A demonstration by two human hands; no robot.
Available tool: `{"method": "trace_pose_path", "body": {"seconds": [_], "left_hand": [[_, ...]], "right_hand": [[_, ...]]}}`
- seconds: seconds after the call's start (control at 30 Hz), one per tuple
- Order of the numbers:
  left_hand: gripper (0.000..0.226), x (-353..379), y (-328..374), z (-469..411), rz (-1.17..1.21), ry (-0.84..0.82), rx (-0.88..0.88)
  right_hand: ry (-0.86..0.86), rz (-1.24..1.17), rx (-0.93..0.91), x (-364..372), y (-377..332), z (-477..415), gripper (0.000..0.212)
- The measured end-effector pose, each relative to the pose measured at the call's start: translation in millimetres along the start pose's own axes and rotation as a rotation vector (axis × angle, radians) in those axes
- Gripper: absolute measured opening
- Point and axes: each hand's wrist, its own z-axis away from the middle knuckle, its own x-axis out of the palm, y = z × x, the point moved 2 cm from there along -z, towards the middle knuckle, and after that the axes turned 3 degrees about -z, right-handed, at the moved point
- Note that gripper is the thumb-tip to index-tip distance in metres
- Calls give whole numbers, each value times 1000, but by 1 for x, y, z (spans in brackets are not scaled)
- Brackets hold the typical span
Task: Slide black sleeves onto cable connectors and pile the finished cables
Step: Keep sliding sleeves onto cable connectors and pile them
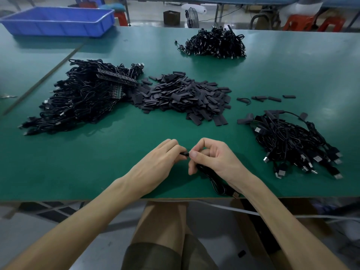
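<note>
"Two hands are at the near edge of the green table (136,145). State of each?" asks the inspector.

"The left hand (161,161) pinches a short black tip (185,153) between thumb and fingertips," the operator answers. "The right hand (216,158) meets it from the other side. Its thumb and forefinger close on the same tip, and its lower fingers curl round the cable (218,182) running from it."

"Is the tip a sleeve or a bare connector?"

"That cannot be told. The tip is small and mostly covered by the fingers."

"Route of the cable?"

"It passes under the right palm and loops on the table beside the right wrist. It ends in a metal plug (236,195) at the table's front edge."

"Stock locations?"

"The sleeve heap (185,96), loose flat black pieces, lies at the centre, beyond the hands. The left pile (81,98), a large tangle of black cables, touches the heap on its left side. The right pile (292,145), cables with metal plugs showing, lies to the right of the right hand and apart from it. The far pile (216,43) sits near the table's back edge. A few stray sleeves (272,98) lie in a row between the heap and the right pile. A blue bin (58,22) stands at the far left."
</note>
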Motion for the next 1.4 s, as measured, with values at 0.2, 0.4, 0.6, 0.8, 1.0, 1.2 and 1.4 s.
{"method": "trace_pose_path", "body": {"seconds": [0.2,0.4,0.6,0.8,1.0,1.2,1.4], "left_hand": [[23,1,-2,0,0,-6,35],[26,-1,1,0,14,13,31],[26,-5,-9,-2,322,49,-128],[23,-4,-34,-3,1098,-31,-412],[28,-4,-41,1,1366,-91,-366],[32,-4,-43,1,1415,-169,-340],[31,-3,-44,1,1406,-181,-333]], "right_hand": [[-4,29,4,-1,3,-2,14],[11,-4,-2,1,2,-1,18],[78,-67,-33,0,3,1,16],[122,-43,-45,0,3,0,12],[144,-91,-48,-1,1,1,17],[107,-105,-32,-1,1,2,18],[89,-82,-40,2,-1,2,15]]}}
